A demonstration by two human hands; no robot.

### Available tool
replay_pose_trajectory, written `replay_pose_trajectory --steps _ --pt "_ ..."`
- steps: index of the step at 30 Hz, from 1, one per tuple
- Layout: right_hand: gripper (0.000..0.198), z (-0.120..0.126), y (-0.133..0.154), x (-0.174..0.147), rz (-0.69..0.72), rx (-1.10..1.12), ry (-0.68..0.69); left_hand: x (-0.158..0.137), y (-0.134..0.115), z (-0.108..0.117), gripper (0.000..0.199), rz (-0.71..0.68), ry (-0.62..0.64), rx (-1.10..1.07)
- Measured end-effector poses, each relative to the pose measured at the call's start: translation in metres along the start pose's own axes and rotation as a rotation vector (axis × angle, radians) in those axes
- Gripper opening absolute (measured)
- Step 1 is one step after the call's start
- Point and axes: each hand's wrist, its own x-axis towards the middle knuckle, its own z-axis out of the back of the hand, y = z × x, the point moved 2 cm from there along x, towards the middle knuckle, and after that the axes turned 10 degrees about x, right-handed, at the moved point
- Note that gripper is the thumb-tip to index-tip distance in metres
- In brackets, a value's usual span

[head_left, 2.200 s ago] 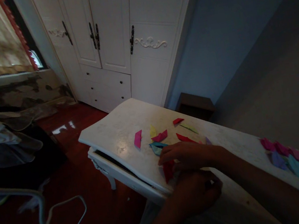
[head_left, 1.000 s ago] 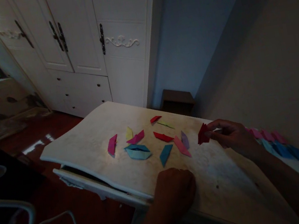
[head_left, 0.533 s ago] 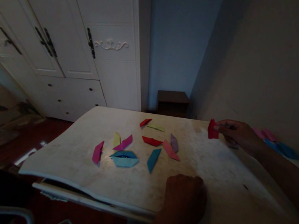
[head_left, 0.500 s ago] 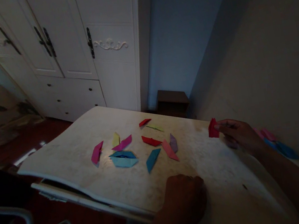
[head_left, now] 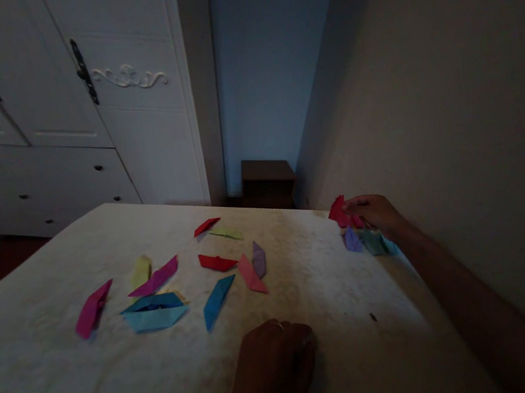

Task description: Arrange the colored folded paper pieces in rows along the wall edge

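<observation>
My right hand [head_left: 370, 210] pinches a red folded paper piece [head_left: 338, 211] between thumb and fingers, at the table's far right edge by the wall. Right below it are a purple folded paper [head_left: 352, 239] and a dark green one [head_left: 373, 242], with a light blue one partly behind my wrist. My left hand [head_left: 279, 363] rests closed on the table near the front edge, its fingers curled under, and nothing shows in it. To its left lie several boat-like folded papers, among them a blue one [head_left: 219, 302], a pink one [head_left: 251, 274] and a red one [head_left: 218, 262].
The pale table [head_left: 308, 283] has more folded papers at left, including a magenta one [head_left: 93, 310] and a light blue one [head_left: 157, 319]. A wall [head_left: 466, 86] borders the right side. Behind stand a white wardrobe [head_left: 157, 147] and a small brown cabinet [head_left: 266, 172].
My view has turned to the right. My right hand, still pinching the red paper, has come over the folded papers at the right edge. My left hand stays closed on the table.
</observation>
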Motion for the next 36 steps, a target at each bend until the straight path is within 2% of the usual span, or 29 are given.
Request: replay_pose_trajectory --steps 8,15,17,20,22,26,29,36 --pt "0.012 -0.02 -0.018 0.02 0.012 -0.23 0.135 -0.001 0.001 -0.005 0.021 -0.028 -0.038 0.01" --pt "0.015 -0.025 -0.01 0.011 0.104 -0.438 0.099 -0.003 0.002 -0.005 0.021 -0.058 -0.064 0.014" --pt "0.021 -0.025 -0.008 -0.001 0.187 -0.499 0.117 -0.003 0.002 -0.005 0.021 -0.065 -0.068 0.004" --pt "0.028 -0.033 -0.007 -0.025 0.398 -0.641 0.219 -0.003 0.001 -0.005 0.02 -0.043 -0.055 -0.005" --pt "0.03 -0.04 -0.009 -0.04 0.457 -0.728 0.288 -0.003 0.001 -0.005 0.02 -0.023 -0.044 -0.002" --pt "0.036 -0.049 -0.013 -0.054 0.373 -0.858 0.324 -0.003 0.0 -0.005 0.019 -0.026 -0.034 0.011" --pt "0.036 -0.052 -0.015 -0.055 0.375 -0.893 0.316 -0.003 -0.001 -0.003 0.018 -0.018 -0.024 0.012" --pt "0.04 -0.05 -0.01 -0.063 0.358 -0.92 0.19 -0.002 -0.001 0.002 0.019 0.003 0.003 -0.068"
